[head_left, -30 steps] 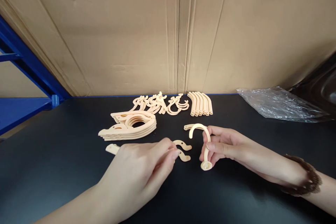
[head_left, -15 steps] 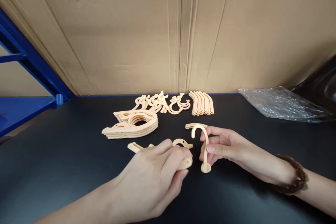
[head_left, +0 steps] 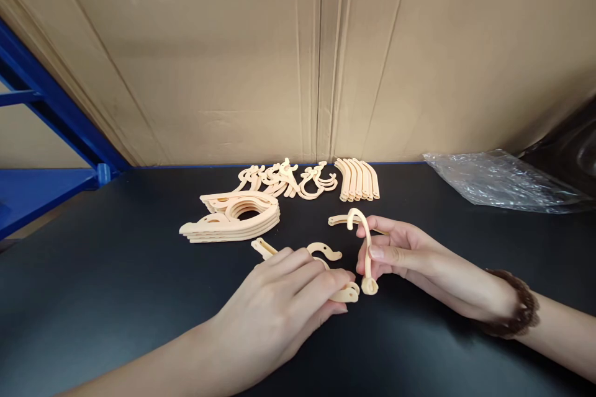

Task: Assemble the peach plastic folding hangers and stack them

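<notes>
My left hand (head_left: 291,304) is closed around a cream plastic hanger arm (head_left: 347,293), whose holed, forked end sticks out past the fingertips; most of it is hidden by the hand. Between thumb and fingers, my right hand (head_left: 400,254) pinches a cream hanger hook (head_left: 367,248) upright, its curve at the top and its round knob at the bottom. The knob is close to the forked end, with a small gap visible. Behind my left hand lies a curved cream piece (head_left: 326,251). Another slotted arm (head_left: 339,220) shows behind the hook, partly hidden by my right hand.
On the black table (head_left: 139,298) a stack of folded cream hangers (head_left: 233,232) lies left of centre. Farther back are a heap of loose hooks (head_left: 288,180) and a row of curved arms (head_left: 357,180). A clear plastic bag (head_left: 503,180) rests at right, before a cardboard wall (head_left: 223,56).
My left hand has moved right with the hanger arm, bringing its forked end closer to the hook's knob. The hook has risen slightly and turned a little in my right hand.
</notes>
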Available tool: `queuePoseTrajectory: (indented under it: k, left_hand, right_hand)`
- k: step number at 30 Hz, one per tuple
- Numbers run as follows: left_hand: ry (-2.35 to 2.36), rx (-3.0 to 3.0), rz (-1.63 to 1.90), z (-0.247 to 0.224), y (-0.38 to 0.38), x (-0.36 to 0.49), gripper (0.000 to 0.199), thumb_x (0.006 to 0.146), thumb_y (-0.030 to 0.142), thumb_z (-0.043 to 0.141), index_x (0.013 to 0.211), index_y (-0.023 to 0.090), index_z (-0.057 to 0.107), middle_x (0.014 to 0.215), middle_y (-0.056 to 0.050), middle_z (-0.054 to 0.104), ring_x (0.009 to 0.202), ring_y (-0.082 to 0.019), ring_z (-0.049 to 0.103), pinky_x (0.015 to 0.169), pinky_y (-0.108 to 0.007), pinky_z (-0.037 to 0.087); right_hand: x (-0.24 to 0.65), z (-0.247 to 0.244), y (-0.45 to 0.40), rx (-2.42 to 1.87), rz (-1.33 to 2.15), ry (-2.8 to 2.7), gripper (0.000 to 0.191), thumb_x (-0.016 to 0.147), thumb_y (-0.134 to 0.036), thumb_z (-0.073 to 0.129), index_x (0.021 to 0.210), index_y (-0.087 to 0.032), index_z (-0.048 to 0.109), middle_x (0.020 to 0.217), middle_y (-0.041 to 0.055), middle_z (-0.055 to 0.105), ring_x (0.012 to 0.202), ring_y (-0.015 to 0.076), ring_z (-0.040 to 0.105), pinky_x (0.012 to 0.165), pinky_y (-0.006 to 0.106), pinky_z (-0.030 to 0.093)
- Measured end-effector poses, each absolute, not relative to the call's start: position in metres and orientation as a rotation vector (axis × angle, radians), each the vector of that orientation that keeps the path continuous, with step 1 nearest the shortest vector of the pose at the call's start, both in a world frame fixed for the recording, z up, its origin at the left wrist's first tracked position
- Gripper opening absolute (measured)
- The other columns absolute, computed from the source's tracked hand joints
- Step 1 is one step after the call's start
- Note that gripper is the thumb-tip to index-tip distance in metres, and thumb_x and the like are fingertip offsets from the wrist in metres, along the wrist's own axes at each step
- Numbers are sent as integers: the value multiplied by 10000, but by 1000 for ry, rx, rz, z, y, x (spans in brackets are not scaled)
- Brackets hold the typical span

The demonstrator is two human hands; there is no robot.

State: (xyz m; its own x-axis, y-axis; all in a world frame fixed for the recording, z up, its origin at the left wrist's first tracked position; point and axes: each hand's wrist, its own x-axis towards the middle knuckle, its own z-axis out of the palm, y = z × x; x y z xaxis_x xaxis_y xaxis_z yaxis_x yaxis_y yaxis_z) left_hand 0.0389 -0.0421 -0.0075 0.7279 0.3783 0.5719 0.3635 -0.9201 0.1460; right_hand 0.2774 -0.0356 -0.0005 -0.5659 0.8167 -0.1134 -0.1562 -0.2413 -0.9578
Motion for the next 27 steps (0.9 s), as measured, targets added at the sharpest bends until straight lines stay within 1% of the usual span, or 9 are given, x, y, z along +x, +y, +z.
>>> queuePoseTrajectory:
  k: [6,12,14,17,23,27]
  left_hand:
    - [606,2874,976,-10,-42,39,136,1033,208,491,1095,161,603,816,14,651,682,-133,560,600,-278,393]
    - [575,2919,942,-8,-43,39,172,1041,244,475,1046,174,633,763,12,632,632,-132,549,555,-278,379]
    - [585,2911,922,-6,-44,39,173,1038,239,483,1049,161,636,780,6,645,651,-135,565,575,-280,401]
    - [592,2885,910,-5,-45,39,180,1035,228,483,1060,137,637,821,-10,675,695,-142,597,608,-281,432]
    - [606,2885,896,-7,-47,36,151,1010,194,528,1062,109,642,816,-21,684,693,-152,608,593,-285,436]
    - [598,2821,915,-7,-46,37,141,1011,198,529,1046,113,636,865,-20,704,736,-143,632,643,-271,456]
  right_hand:
    - [276,0,-37,-844,1877,-1364,183,933,-297,666,1038,-193,559,863,14,736,781,122,691,760,275,525]
    - [273,1,-37,-926,1892,-1377,220,919,-322,684,1050,-185,572,834,2,735,745,113,708,721,250,564]
    - [272,0,-39,-958,1871,-1377,223,912,-327,691,1044,-184,580,821,-6,730,736,103,704,711,231,567]
    - [271,0,-42,-975,1831,-1372,201,901,-326,703,979,-185,582,786,-21,718,712,88,694,679,200,562]
    - [267,-1,-43,-1039,1778,-1343,257,870,-347,726,946,-188,539,758,-21,701,655,90,675,636,205,563]
    - [267,-2,-43,-1072,1756,-1342,273,871,-363,722,938,-194,518,762,-24,687,683,100,683,657,218,571]
